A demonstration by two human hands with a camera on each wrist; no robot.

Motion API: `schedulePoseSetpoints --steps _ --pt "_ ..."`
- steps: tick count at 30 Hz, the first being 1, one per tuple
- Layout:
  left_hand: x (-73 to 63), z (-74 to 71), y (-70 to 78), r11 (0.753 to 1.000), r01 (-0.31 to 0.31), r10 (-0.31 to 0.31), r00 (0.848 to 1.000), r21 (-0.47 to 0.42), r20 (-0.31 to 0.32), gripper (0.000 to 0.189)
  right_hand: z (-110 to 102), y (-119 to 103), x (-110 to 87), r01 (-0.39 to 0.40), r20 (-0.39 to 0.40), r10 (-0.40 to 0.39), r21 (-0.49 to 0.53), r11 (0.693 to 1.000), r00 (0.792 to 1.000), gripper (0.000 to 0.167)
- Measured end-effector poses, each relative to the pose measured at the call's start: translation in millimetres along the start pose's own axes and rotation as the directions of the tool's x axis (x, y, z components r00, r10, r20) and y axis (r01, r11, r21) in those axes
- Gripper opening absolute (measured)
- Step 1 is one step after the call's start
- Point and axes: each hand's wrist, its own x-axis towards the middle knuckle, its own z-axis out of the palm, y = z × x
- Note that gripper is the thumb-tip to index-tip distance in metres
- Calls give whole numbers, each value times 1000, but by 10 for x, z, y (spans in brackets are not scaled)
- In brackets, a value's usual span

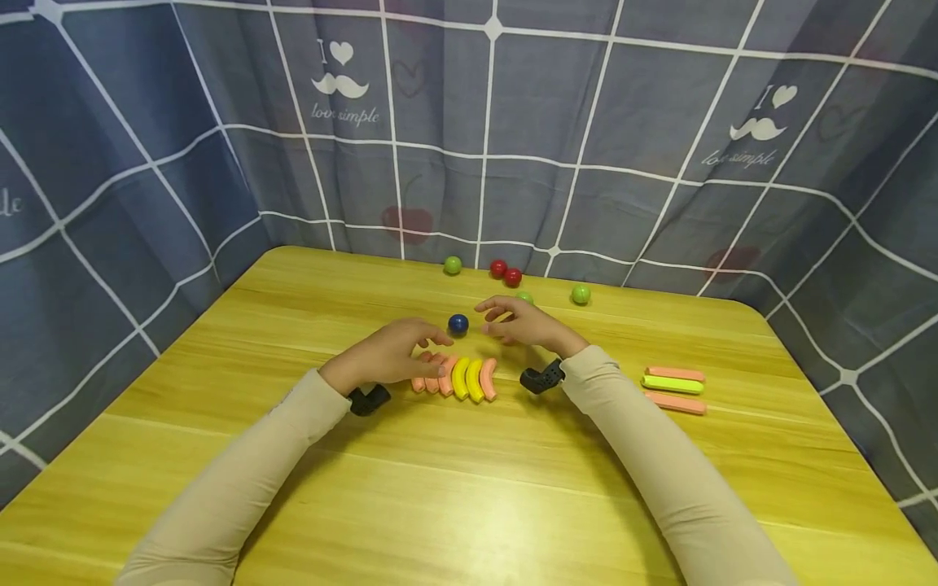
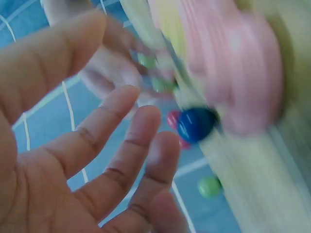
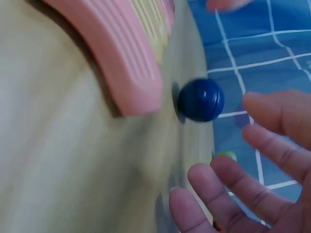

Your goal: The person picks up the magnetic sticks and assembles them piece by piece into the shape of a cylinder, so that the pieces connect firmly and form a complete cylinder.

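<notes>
In the head view, a row of curved pink and yellow pieces (image 1: 475,381) lies side by side on the table. My left hand (image 1: 392,352) is over the left end of this row, hiding part of it. Its fingers are spread and loosely bent in the left wrist view, with nothing in them. Just behind the row sits a dark blue ball (image 1: 458,325), between the two hands. To the right of that ball my right hand (image 1: 529,324) hovers with relaxed fingers, holding nothing. The right wrist view shows the ball (image 3: 201,100) apart from the fingertips.
Farther back lie two red balls (image 1: 513,277) and green balls (image 1: 581,294), one partly behind the right hand. At the right are straight pink bars (image 1: 676,404) with a yellow-green bar (image 1: 672,384) between them. A checked curtain (image 1: 440,122) surrounds the wooden table (image 1: 454,505).
</notes>
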Motion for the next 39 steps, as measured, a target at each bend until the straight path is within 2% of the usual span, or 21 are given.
schedulePoseSetpoints --steps 3,6,11,14,17,20,24,28,33,36,39 --pt "18 65 112 999 -43 43 999 10 -3 40 -2 -26 174 61 43 -58 -74 995 997 47" --pt "41 136 161 998 -67 67 997 17 26 37 14 -65 327 120 102 -104 -170 978 989 48" --pt "68 231 191 995 -94 91 994 39 63 36 46 -142 525 172 222 -114 -264 949 968 53" --pt "74 253 199 995 -96 93 993 38 66 37 70 -209 611 213 277 -126 -311 926 953 48" --pt "79 262 195 995 -98 96 993 30 67 37 91 -274 662 239 297 -129 -370 898 946 41" --pt "86 265 187 995 -97 96 993 20 65 38 87 -309 664 207 282 -93 -408 889 955 37" --pt "87 265 175 997 -77 77 995 6 60 39 52 -283 629 162 244 -64 -404 901 968 37" --pt "105 281 189 998 -59 59 997 -5 47 38 -19 -174 568 171 212 -99 -355 919 972 37" --pt "170 325 224 1000 -15 15 1000 -6 -12 36 -90 -28 440 181 180 -136 -264 947 974 37" --pt "238 349 248 1000 15 -13 999 27 -52 40 -114 25 345 166 160 -133 -217 962 978 37" --pt "317 369 278 994 39 -31 996 99 -80 48 -131 78 261 127 129 -104 -185 975 986 38"
